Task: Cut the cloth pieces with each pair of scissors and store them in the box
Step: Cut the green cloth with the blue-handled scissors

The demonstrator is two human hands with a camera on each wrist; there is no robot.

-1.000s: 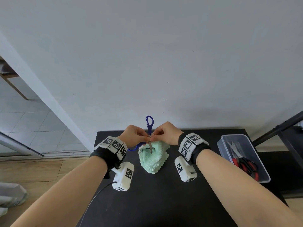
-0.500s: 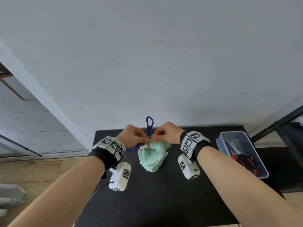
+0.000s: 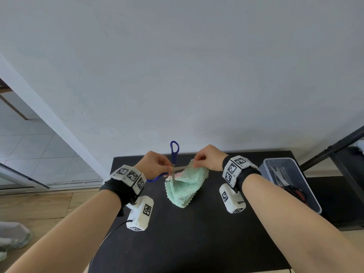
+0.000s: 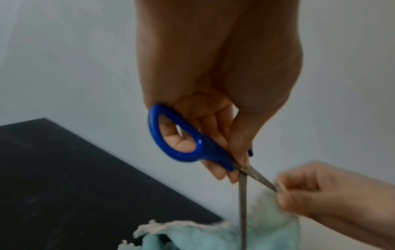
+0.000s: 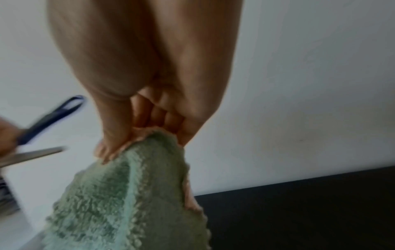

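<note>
While left grip (image 4: 213,135) holds blue scissors (image 4: 181,140), blades apart, right grip (image 5: 149,121) pinches green cloth (image 5: 128,194); cutting step, next closing blades

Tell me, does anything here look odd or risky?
One thing: the blue scissors in the left hand are wide open, one blade tip reaching the right hand fingertips pinching the green cloth. Otherwise nothing stands out.

Right hand (image 3: 209,158) drawn off rightward, away from left hand (image 3: 155,164), stretching mint cloth (image 3: 185,186) edge out wide. Blue scissors (image 3: 174,154) blades now spread apart, one reaching toward right fingers (image 4: 299,189); earlier nearly together.
</note>
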